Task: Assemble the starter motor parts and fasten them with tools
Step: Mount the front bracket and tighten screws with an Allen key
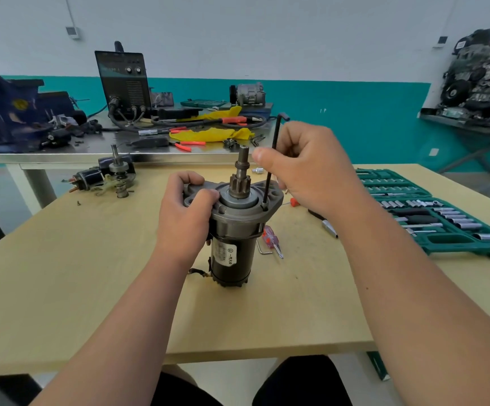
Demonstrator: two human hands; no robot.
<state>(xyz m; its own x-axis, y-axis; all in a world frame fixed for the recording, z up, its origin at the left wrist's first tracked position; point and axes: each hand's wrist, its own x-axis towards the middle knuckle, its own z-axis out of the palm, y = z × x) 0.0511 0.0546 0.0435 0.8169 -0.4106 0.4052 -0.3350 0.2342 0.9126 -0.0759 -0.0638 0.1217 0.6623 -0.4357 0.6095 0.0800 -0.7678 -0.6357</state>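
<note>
The starter motor (235, 244) stands upright on the wooden table (91, 288), black body below, grey flanged nose and pinion shaft (241, 174) on top. My left hand (186, 212) grips the left side of the flange. My right hand (311, 168) pinches a long black hex key (270, 171) held upright, its lower tip seated in a bolt on the flange's right side (265, 207).
An open green socket set (431, 209) lies to the right. A red-handled screwdriver (271, 238), a small hex key and a metal punch lie beside the motor. Loose starter parts (106, 177) sit at the far left. A steel bench with a welder stands behind.
</note>
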